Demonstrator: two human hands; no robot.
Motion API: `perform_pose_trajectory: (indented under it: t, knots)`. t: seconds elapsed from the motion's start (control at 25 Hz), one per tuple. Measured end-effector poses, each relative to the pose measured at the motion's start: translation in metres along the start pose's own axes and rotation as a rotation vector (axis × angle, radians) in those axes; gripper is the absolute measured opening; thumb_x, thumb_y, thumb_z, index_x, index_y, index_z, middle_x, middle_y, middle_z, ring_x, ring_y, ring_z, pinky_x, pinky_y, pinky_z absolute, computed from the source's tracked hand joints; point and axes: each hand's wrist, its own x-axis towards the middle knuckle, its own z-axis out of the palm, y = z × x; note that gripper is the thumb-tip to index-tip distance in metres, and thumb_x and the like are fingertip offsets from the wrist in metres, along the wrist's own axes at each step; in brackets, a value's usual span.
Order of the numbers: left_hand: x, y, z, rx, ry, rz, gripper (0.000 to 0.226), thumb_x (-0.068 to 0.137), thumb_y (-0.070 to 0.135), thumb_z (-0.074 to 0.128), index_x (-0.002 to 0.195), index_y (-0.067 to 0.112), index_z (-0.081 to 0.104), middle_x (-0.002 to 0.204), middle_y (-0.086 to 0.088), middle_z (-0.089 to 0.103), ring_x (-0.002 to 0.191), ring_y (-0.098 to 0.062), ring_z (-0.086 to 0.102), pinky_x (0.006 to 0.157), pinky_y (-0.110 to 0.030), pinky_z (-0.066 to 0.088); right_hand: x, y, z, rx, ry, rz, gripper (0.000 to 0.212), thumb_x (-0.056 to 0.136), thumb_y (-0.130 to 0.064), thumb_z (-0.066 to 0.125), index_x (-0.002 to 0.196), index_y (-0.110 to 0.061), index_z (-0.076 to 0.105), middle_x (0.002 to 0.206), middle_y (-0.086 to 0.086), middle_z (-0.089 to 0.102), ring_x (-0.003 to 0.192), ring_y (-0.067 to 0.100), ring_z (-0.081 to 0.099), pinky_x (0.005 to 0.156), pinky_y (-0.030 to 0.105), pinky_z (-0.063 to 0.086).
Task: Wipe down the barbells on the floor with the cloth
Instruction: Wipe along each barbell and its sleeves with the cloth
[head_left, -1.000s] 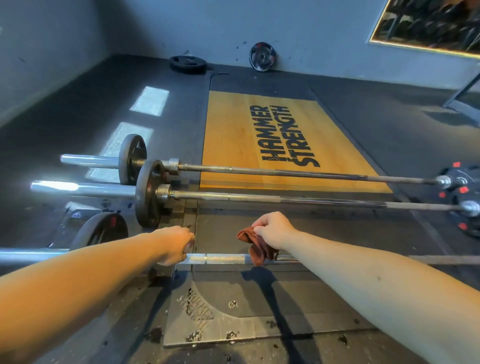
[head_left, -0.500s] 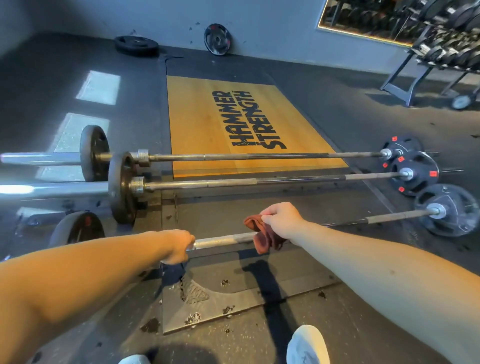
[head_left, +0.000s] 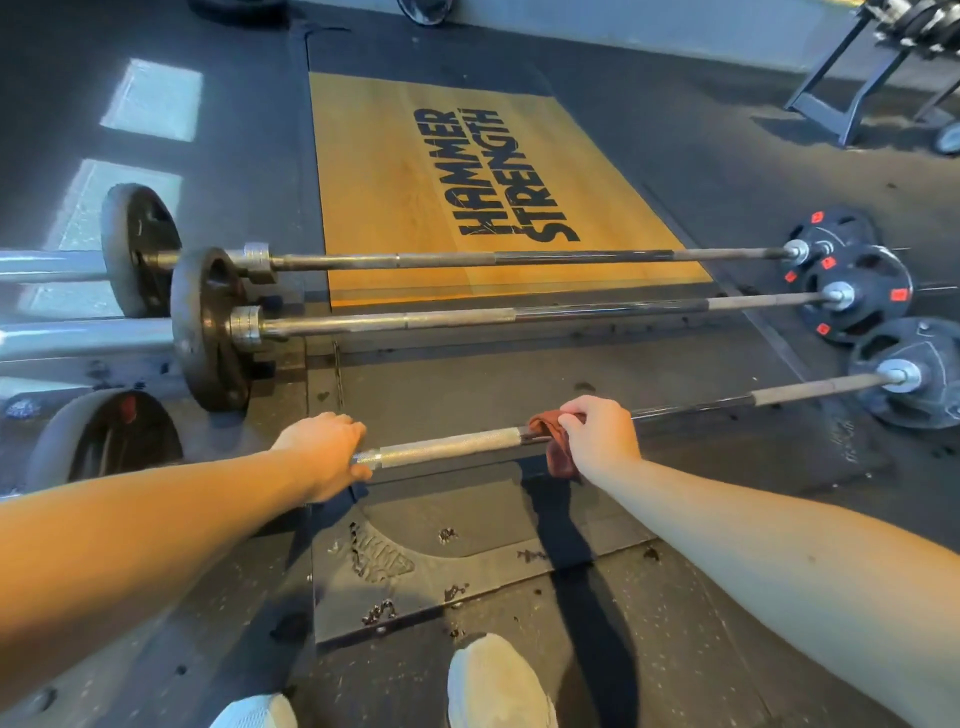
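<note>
On the floor (head_left: 727, 499), the nearest barbell (head_left: 452, 446): left grip (head_left: 327, 452) clasps its shaft; right grip (head_left: 602, 441) clutches the cloth (head_left: 558, 457) draped over mid-shaft. Wiping seems early, with this bar's right half, the middle barbell (head_left: 467, 315) and the far barbell (head_left: 467, 258) apparently left. Since the earlier frame, the cloth has slid rightward, away from the left grip.

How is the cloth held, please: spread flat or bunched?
Bunched: the right hand grips the cloth crumpled over the bar, an end hanging below.
</note>
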Motion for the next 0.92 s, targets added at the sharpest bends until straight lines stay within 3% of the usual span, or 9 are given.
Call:
perform_pose_trajectory:
  t: [0.12,0.24,0.4,0.48,0.64,0.72,0.92]
  knots:
    - [0.007,-0.007,0.008,-0.042,0.035,0.019,0.032,0.096,0.050,0.060,0.117,0.026,0.060,0.110,0.006,0.058,0.097,-0.012,0.054,0.084,-0.026,0.048,0.012,0.015,0.028,0.030,0.023,-0.078,0.009,0.100,-0.018,0.064,0.102,-0.021,0.072,0.098,-0.005,0.067,0.090,0.010,0.065,0.089,0.033,0.059]
    - [0.011,-0.011,0.016,-0.082,0.054,0.004,0.025,0.093,0.051,0.064,0.107,0.029,0.061,0.103,0.009,0.055,0.093,-0.010,0.052,0.080,-0.024,0.046,-0.012,0.007,0.082,0.101,0.022,-0.217,0.014,0.102,-0.007,0.058,0.111,-0.011,0.068,0.107,0.000,0.062,0.093,0.001,0.062,0.086,0.018,0.054]
    - [0.015,-0.014,0.017,-0.126,0.055,0.003,0.018,0.091,0.045,0.069,0.101,0.030,0.063,0.098,0.012,0.054,0.089,-0.006,0.052,0.074,-0.021,0.040,-0.037,-0.025,0.125,0.176,-0.164,-0.496,0.015,0.099,-0.005,0.060,0.106,-0.012,0.071,0.110,-0.002,0.057,0.109,0.013,0.051,0.103,0.034,0.044]
    - [0.016,-0.014,0.017,-0.152,0.068,0.018,0.016,0.090,0.044,0.070,0.096,0.030,0.064,0.094,0.014,0.053,0.088,-0.006,0.051,0.075,-0.023,0.044,-0.011,-0.004,0.115,0.130,-0.134,-0.595,0.013,0.093,-0.002,0.065,0.101,-0.008,0.074,0.108,0.007,0.061,0.107,0.009,0.045,0.097,0.034,0.043]
    - [0.021,-0.016,0.023,-0.180,0.067,0.027,0.019,0.088,0.048,0.072,0.090,0.033,0.062,0.091,0.013,0.051,0.082,-0.007,0.052,0.068,-0.025,0.044,0.026,0.056,0.061,0.001,0.019,-0.387,0.015,0.096,0.002,0.062,0.098,-0.008,0.072,0.106,0.001,0.058,0.104,0.013,0.045,0.092,0.040,0.049]
    - [0.023,-0.018,0.024,-0.176,0.055,0.039,0.020,0.088,0.048,0.073,0.087,0.035,0.057,0.090,0.014,0.049,0.079,-0.008,0.052,0.065,-0.024,0.040,0.024,0.053,0.064,-0.026,0.060,-0.326,0.015,0.096,0.002,0.062,0.098,-0.008,0.073,0.104,-0.002,0.056,0.103,0.017,0.047,0.092,0.042,0.051]
    - [0.018,-0.019,0.022,-0.170,0.094,0.086,0.023,0.087,0.042,0.075,0.084,0.036,0.054,0.086,0.016,0.049,0.083,-0.008,0.050,0.065,-0.021,0.037,-0.009,-0.012,0.120,-0.026,-0.146,-0.591,0.013,0.091,0.003,0.067,0.097,-0.005,0.075,0.103,0.003,0.060,0.100,0.022,0.049,0.087,0.041,0.049]
